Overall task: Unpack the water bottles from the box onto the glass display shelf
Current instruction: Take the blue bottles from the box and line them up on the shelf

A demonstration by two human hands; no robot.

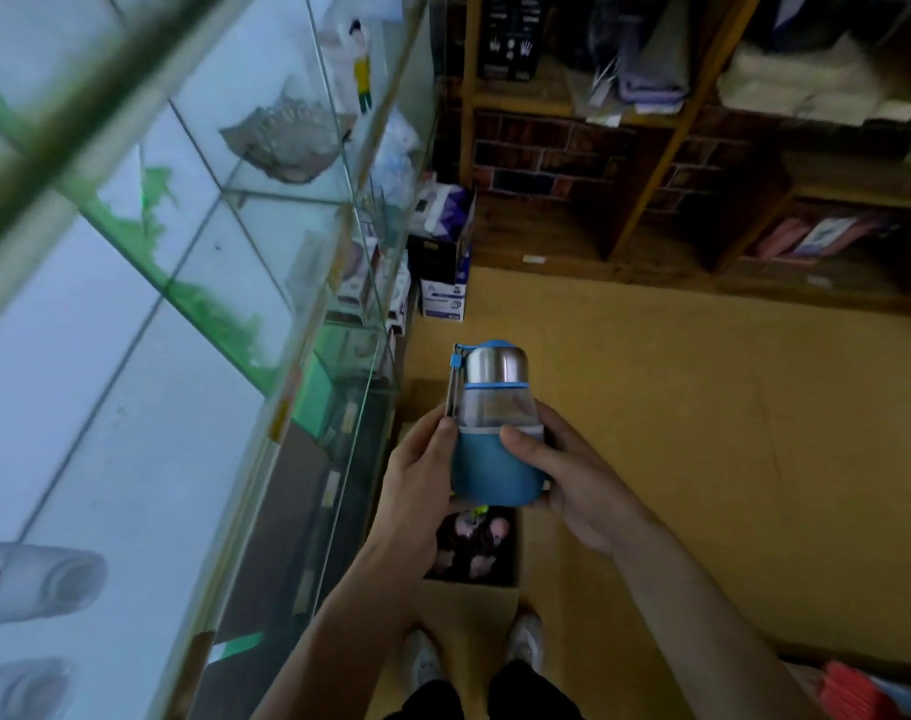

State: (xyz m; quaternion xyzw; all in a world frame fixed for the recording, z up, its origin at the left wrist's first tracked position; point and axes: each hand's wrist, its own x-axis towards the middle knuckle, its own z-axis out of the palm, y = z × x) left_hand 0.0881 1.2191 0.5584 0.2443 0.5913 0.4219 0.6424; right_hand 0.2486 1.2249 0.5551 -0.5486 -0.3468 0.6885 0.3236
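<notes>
Both hands, left hand (422, 475) and right hand (562, 475), have their fingers wrapped around a blue bottle (495, 439) held above the open box (474, 595). The glass shelf (183, 356) lies left of the bottle; swinging across could knock its edge.

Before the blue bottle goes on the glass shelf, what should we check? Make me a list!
1. Grip: left hand and right hand both hold the blue bottle: ok.
2. Cap on the bottle: ok.
3. Cap screwed tight: cannot tell.
4. Bottle clear of the box: ok, held above it.
5. Bare room on the glass shelf: ok.
</notes>
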